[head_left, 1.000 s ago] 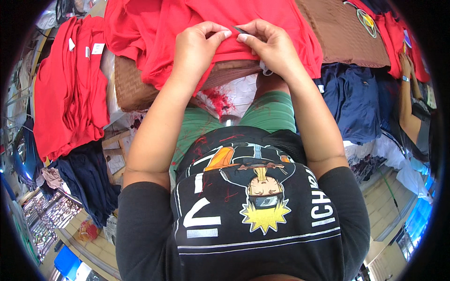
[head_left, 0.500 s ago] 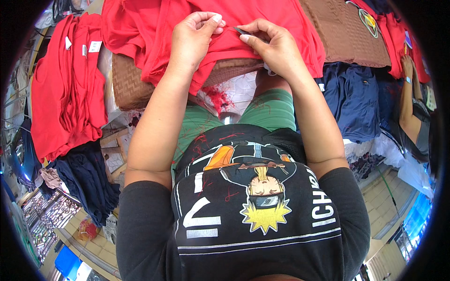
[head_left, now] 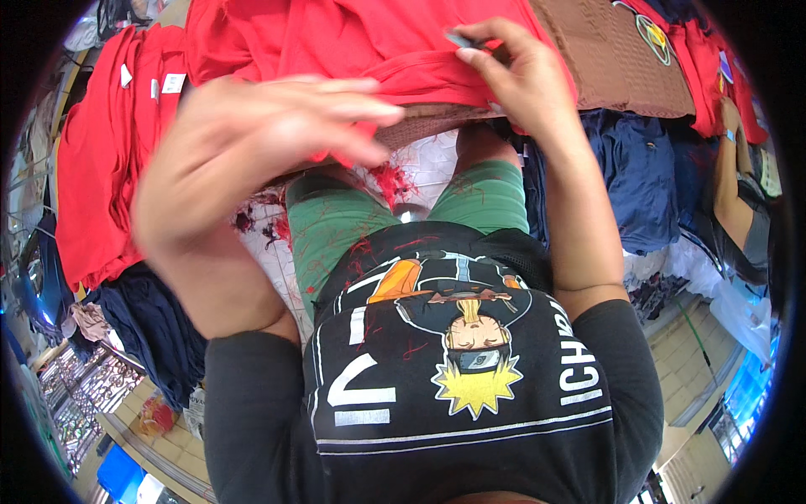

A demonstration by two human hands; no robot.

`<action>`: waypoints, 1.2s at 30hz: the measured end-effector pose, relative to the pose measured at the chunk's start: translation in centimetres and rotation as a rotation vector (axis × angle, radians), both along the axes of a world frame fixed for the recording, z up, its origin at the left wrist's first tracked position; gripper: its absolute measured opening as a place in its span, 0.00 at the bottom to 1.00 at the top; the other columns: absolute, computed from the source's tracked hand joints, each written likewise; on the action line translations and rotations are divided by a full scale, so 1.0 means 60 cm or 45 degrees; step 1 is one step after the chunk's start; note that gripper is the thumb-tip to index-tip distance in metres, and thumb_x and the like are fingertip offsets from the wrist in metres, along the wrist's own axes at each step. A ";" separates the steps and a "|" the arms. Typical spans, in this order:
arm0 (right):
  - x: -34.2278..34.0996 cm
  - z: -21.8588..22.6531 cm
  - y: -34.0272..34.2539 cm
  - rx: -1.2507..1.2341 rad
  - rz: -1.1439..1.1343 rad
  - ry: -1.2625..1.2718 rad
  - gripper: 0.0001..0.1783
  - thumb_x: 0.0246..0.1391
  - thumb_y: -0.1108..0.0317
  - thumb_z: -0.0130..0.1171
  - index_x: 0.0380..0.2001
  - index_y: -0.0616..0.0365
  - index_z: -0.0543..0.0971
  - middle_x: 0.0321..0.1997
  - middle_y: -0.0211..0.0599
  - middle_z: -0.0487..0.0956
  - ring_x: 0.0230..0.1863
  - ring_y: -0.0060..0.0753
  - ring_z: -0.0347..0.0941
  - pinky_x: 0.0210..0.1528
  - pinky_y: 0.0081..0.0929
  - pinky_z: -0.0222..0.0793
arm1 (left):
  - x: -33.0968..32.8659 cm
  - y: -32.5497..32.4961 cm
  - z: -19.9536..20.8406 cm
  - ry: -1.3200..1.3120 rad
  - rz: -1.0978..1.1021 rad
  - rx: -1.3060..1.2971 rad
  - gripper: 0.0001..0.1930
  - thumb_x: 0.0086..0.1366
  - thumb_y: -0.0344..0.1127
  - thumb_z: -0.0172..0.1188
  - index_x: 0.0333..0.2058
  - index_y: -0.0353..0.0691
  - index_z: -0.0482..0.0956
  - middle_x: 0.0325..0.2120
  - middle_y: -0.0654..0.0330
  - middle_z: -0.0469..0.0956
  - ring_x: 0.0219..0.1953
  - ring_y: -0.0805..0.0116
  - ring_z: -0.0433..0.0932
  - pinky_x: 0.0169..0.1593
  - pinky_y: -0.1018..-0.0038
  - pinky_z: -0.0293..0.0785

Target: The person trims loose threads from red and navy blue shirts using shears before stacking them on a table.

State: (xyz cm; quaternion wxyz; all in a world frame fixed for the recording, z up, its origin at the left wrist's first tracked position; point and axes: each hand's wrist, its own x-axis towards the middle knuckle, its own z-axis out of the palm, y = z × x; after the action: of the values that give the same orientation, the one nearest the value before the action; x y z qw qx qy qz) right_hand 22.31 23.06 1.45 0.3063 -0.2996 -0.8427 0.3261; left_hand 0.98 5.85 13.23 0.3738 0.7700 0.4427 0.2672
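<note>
A red garment (head_left: 361, 38) lies spread over a brown textured cushion (head_left: 604, 71) in front of me. My left hand (head_left: 260, 134) hangs over the near left part of the cloth, its fingers stretched and apart, blurred by motion, with nothing visible in them. My right hand (head_left: 533, 80) is closed on small dark thread snips (head_left: 463, 39), most of which its fingers hide. The visible tip points left, just above the red cloth. Red thread scraps (head_left: 390, 181) lie on a white surface between my legs, and more cling to my green shorts and black shirt.
Red garments with white tags (head_left: 117, 160) are piled at left, above dark blue clothes (head_left: 159, 328). More navy clothes (head_left: 634, 181) lie at right. A coiled pale cord (head_left: 655, 38) rests on the cushion. At far right another person's arm (head_left: 730, 168) reaches toward red cloth.
My left hand has let go of the cloth and swung left and toward me, its fingers opening. My right hand has shifted slightly right and away with the snips.
</note>
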 end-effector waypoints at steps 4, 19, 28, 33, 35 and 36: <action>0.009 0.028 0.003 -0.241 -0.072 0.024 0.15 0.51 0.66 0.66 0.42 0.57 0.79 0.25 0.25 0.76 0.26 0.14 0.68 0.28 0.17 0.66 | -0.066 -0.086 0.037 -0.091 0.218 0.165 0.25 0.73 0.47 0.33 0.47 0.36 0.78 0.49 0.46 0.76 0.58 0.44 0.68 0.63 0.51 0.54; 0.057 0.048 0.057 0.253 -0.266 0.844 0.08 0.58 0.75 0.58 0.41 0.59 0.79 0.38 0.27 0.79 0.40 0.17 0.74 0.44 0.15 0.69 | -0.001 -0.013 -0.124 -0.662 1.225 0.486 0.07 0.66 0.34 0.59 0.36 0.36 0.78 0.29 0.71 0.76 0.31 0.86 0.70 0.37 0.87 0.67; 0.115 -0.063 0.093 0.169 -0.510 0.169 0.11 0.57 0.67 0.59 0.43 0.49 0.82 0.41 0.34 0.82 0.44 0.24 0.76 0.47 0.22 0.69 | 0.012 0.002 -0.233 -0.110 1.382 0.203 0.13 0.59 0.35 0.64 0.41 0.37 0.78 0.32 0.57 0.81 0.32 0.70 0.80 0.37 0.73 0.74; 0.068 -0.018 0.033 -0.002 -0.201 0.200 0.07 0.56 0.69 0.61 0.37 0.57 0.83 0.34 0.28 0.82 0.38 0.18 0.73 0.45 0.20 0.69 | 0.041 0.014 -0.154 -0.086 1.341 0.431 0.07 0.60 0.29 0.62 0.37 0.37 0.81 0.32 0.57 0.81 0.33 0.72 0.79 0.38 0.78 0.74; 0.045 -0.017 0.000 0.033 -0.046 0.071 0.08 0.52 0.68 0.61 0.36 0.57 0.83 0.34 0.39 0.82 0.37 0.34 0.79 0.42 0.28 0.72 | 0.079 0.024 -0.152 -0.169 1.186 0.458 0.06 0.60 0.27 0.60 0.37 0.37 0.81 0.30 0.57 0.81 0.34 0.71 0.81 0.37 0.77 0.75; 0.033 -0.023 -0.011 0.002 0.047 0.065 0.09 0.52 0.68 0.61 0.36 0.57 0.82 0.33 0.41 0.81 0.37 0.37 0.79 0.41 0.29 0.72 | 0.102 0.024 -0.141 -0.152 1.098 0.316 0.10 0.62 0.25 0.59 0.43 0.35 0.79 0.33 0.61 0.82 0.32 0.77 0.78 0.39 0.81 0.75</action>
State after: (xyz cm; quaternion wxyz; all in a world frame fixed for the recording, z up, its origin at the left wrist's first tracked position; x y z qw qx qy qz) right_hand 24.29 22.39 0.05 0.3221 -0.2754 -0.8402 0.3384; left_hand 7.12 7.30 4.75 0.1580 0.5373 0.6654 0.4936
